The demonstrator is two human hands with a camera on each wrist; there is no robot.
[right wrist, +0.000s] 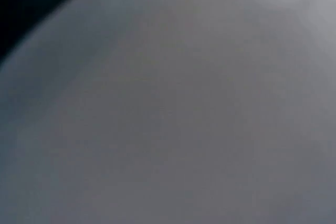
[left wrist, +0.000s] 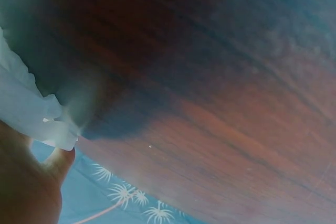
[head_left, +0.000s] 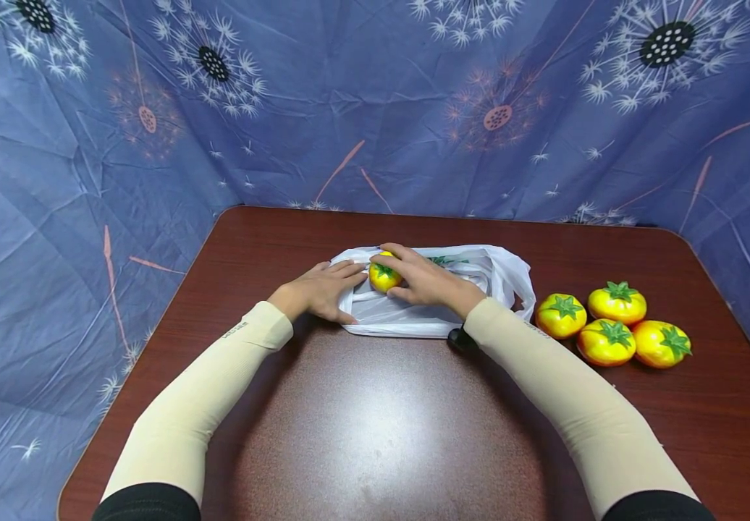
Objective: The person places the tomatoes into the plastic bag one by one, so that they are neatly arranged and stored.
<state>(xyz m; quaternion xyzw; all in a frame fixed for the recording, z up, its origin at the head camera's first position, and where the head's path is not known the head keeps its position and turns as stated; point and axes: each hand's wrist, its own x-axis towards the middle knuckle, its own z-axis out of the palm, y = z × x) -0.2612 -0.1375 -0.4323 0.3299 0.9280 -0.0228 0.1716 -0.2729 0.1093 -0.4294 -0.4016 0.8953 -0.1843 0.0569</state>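
Observation:
A white plastic bag (head_left: 407,318) lies flat at the middle of the table, some green print on it. My right hand (head_left: 423,278) reaches over the bag and grips a yellow tomato (head_left: 383,278), its green star-shaped leaves facing up. At the bag's left edge my left hand (head_left: 329,289) rests with its fingers spread. In the left wrist view, the white bag (left wrist: 31,108) sits right at a fingertip of that hand. The right wrist view is filled by a blurred pale surface.
Several more yellow tomatoes (head_left: 606,341) with green leaves sit grouped right of the bag. The brown wooden table (head_left: 375,427) has rounded corners. A blue cloth (head_left: 362,108) with dandelion print hangs behind it and at both sides.

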